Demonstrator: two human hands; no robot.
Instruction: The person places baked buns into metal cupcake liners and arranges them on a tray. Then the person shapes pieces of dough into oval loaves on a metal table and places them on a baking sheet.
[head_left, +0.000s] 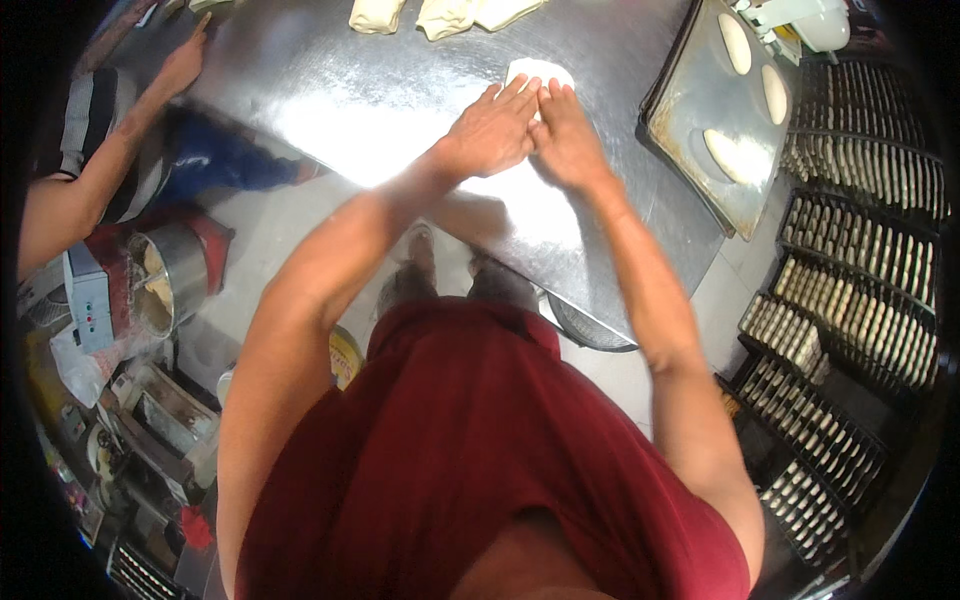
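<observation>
Near the far side of the steel table (405, 82), both palms are down on a flattened piece of pale dough (538, 67). My left hand (493, 131) rests on its near left part with the fingers spread. Close beside it, my right hand (568, 139) lies over the right part, fingers stretched forward. The thumbs come together between the hands. Only the dough's far edge and a small strip between the fingers show; the rest is covered. Neither hand grips the dough.
Larger dough pieces (377, 15) lie at the table's far edge. On the right, a metal baking tray (679, 105) carries three shaped dough pieces (724, 156). Beyond stand racks of dough rolls (855, 300). Another person's arm (112, 161) reaches over the left edge, above a mixer bowl (180, 277).
</observation>
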